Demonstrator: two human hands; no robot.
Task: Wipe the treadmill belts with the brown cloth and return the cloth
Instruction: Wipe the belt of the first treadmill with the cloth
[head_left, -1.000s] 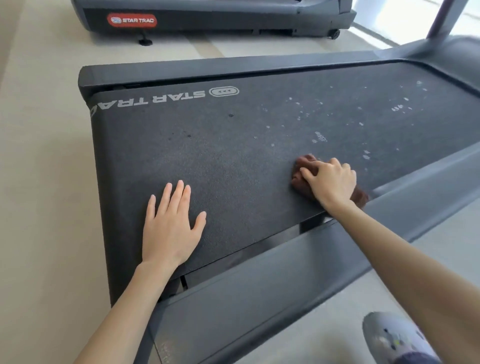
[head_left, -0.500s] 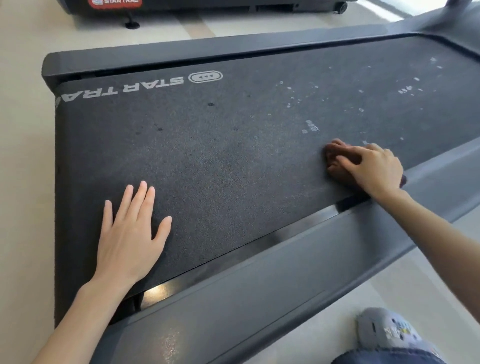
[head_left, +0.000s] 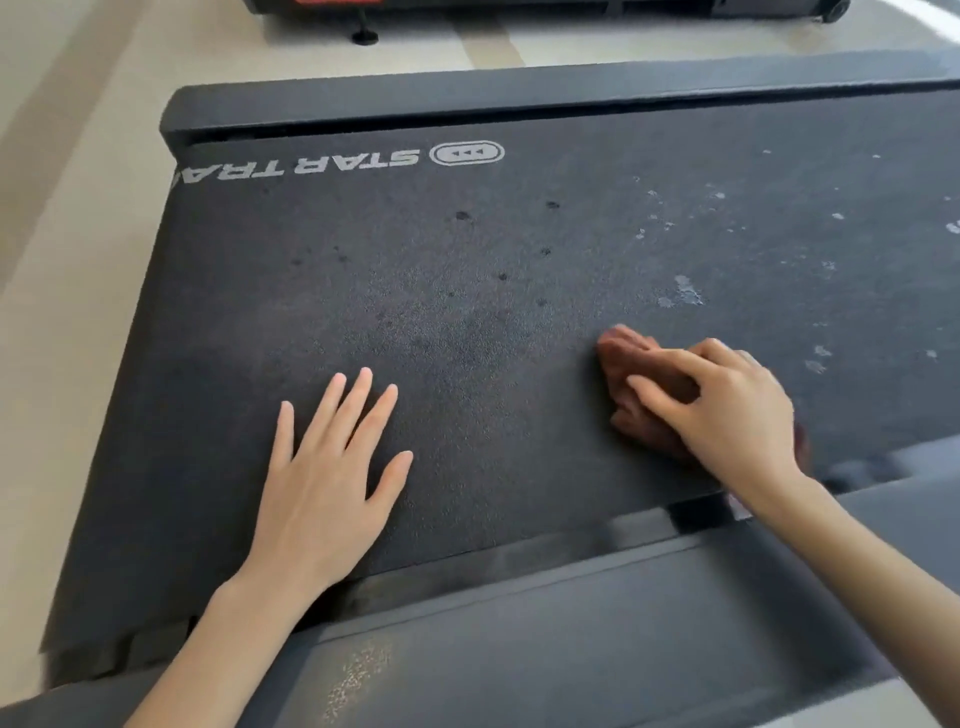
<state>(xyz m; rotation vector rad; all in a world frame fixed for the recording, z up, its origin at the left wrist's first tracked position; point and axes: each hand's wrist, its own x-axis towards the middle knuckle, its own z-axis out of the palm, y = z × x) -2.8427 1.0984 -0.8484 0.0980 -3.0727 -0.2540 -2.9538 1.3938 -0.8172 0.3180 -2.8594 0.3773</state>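
Just the one view here, a head-worn wide-angle, looking forward and steeply down from over the near side rail across the treadmill belt, pretty close in; another treadmill's base just clips the top edge

Treadmill belt carried my left hand laid flat near its close edge, the bunched brown cloth under my right hand, and white flecks beyond the cloth.
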